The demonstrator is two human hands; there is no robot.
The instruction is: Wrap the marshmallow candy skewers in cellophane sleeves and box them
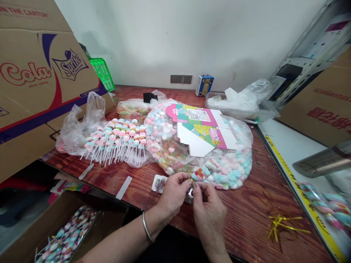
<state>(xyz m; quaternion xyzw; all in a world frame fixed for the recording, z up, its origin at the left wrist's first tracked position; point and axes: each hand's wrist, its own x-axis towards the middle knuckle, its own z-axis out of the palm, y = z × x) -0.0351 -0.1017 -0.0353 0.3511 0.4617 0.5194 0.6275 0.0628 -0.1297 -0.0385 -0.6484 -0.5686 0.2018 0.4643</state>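
Note:
My left hand (174,190) and my right hand (210,210) meet near the front of the table, thumbs and fingertips pinched together. A gold twist tie (192,179) shows between them, at the neck of a clear wrapper round a pastel candy lollipop (201,172). The lollipop's candy end points away from me, and part of its lower end is hidden by my fingers. A small clear packet (159,183) with printing lies just left of my left hand. Further right, several loose gold twist ties (279,224) lie in a pile on the wood.
Unwrapped marshmallow lollipops (117,137) lie in rows at left. Behind my hands is a large bag of candies (161,124), with a flattened printed box (203,126) on top. A carton (30,76) stands left; an open box of wrapped lollipops (68,233) sits below the table edge.

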